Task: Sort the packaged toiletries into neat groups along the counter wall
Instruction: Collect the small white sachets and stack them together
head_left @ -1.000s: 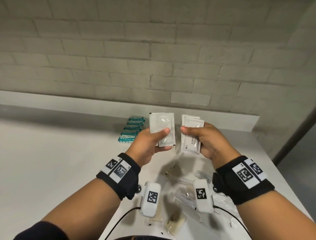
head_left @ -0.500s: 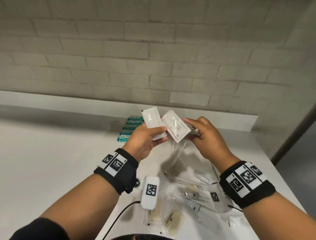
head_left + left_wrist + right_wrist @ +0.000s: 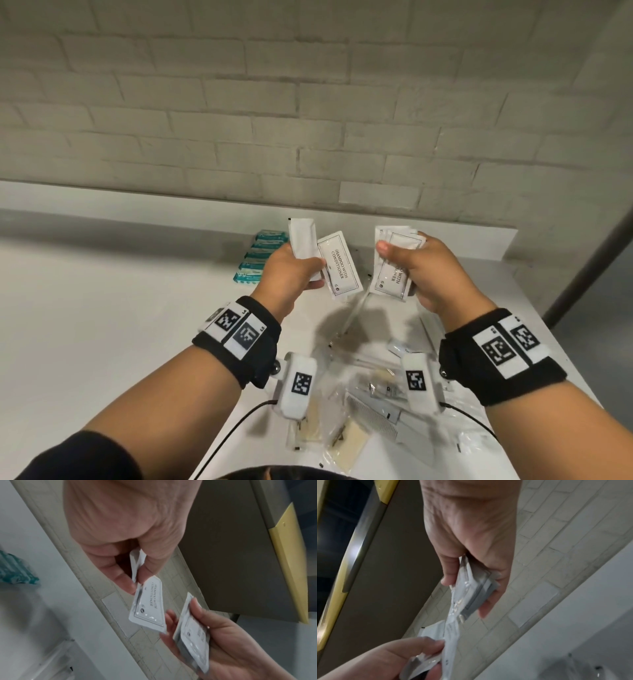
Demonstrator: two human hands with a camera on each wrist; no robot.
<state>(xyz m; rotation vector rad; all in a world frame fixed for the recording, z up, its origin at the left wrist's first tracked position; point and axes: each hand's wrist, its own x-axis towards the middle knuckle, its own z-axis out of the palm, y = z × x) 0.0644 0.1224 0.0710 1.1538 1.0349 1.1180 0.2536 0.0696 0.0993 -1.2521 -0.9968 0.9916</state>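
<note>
Both hands are raised above the white counter (image 3: 102, 325). My left hand (image 3: 308, 270) pinches two white sachets: one shows its blank back (image 3: 303, 240), the other reads "shampoo with conditioner" (image 3: 339, 270) and tilts right. My right hand (image 3: 404, 260) grips a small stack of the same sachets (image 3: 394, 270) between thumb and fingers. A gap separates the two hands. In the left wrist view the left hand's fingers (image 3: 126, 582) pinch the printed sachet (image 3: 149, 605), with the right hand's stack (image 3: 193, 632) just beyond. The right wrist view shows that stack (image 3: 476, 588) edge-on.
A row of teal boxes (image 3: 260, 257) lies by the low ledge (image 3: 479, 243) under the brick wall. Below my wrists lies a loose pile of clear packets (image 3: 342, 442), with a comb (image 3: 370, 411) among them. The counter ends at the right (image 3: 548, 329).
Half a second ago the two hands met over one sachet. They have since drawn apart: the left now holds two sachets, and the right grips its stack upright again.
</note>
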